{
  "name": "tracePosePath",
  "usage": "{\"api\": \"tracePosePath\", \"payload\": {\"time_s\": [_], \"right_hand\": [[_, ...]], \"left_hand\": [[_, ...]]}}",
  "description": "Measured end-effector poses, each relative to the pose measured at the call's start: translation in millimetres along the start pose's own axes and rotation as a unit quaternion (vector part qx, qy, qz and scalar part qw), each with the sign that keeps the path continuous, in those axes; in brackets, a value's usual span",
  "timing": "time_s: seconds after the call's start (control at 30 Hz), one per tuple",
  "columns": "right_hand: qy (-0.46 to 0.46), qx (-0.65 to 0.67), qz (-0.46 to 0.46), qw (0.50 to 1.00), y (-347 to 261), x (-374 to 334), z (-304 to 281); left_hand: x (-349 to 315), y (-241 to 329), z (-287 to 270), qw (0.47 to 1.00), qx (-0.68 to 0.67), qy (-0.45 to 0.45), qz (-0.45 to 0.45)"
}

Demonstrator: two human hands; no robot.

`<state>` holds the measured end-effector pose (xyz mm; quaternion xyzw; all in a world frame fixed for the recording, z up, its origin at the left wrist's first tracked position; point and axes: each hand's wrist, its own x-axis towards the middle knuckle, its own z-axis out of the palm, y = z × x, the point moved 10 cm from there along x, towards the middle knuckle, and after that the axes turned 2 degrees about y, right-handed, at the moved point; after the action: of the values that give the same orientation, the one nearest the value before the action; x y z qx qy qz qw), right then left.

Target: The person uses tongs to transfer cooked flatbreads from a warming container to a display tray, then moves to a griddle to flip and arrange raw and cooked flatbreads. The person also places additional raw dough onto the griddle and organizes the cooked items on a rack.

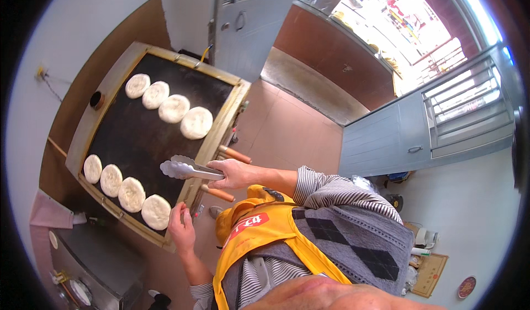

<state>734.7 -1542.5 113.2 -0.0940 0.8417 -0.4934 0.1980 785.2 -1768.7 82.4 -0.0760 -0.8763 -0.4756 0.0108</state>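
In my right hand (pixel 238 174) is a pair of metal tongs (pixel 187 169) with scalloped ends. The tongs reach left over a black griddle (pixel 135 141), and their tips are apart from any dough. My left hand (pixel 181 230) is at the griddle's near edge, fingers loosely bent with nothing visible in them. Close by it lies a round pale flatbread (pixel 156 211), the last in a row of several along the left-hand side. Another row of flatbreads (pixel 174 108) lies on the far side. All look white and flat, without visible browning.
Two wooden handles (pixel 236 155) stick out from the griddle's light frame (pixel 221 127), beside my right hand. A metal cabinet (pixel 91 260) stands at lower left. Beyond the griddle is a grey door (pixel 251 33); another barred door (pixel 386 144) is at right, with a brown counter (pixel 331 50) between.
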Motion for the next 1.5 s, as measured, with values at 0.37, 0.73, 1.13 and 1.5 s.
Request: {"api": "tracePosePath", "payload": {"time_s": [0.37, 0.73, 1.13, 1.5], "right_hand": [[0.040, -0.072, 0.014, 0.996, 124.7, -89.3, -135.6], [0.037, -0.007, 0.025, 0.999, 164.8, -54.6, -194.2], [-0.045, -0.194, -0.058, 0.978, 158.6, 100.0, -212.7], [-0.202, -0.146, -0.042, 0.968, 143.7, 141.4, -177.9]], "left_hand": [[10.3, 126.7, 154.7, 0.998, 0.005, -0.047, 0.030], [56.2, 131.9, 165.3, 0.997, 0.063, 0.018, -0.037], [185.2, 51.0, 185.5, 0.962, 0.198, 0.173, -0.080], [219.2, 28.2, 209.7, 0.956, 0.243, 0.149, -0.066]]}}
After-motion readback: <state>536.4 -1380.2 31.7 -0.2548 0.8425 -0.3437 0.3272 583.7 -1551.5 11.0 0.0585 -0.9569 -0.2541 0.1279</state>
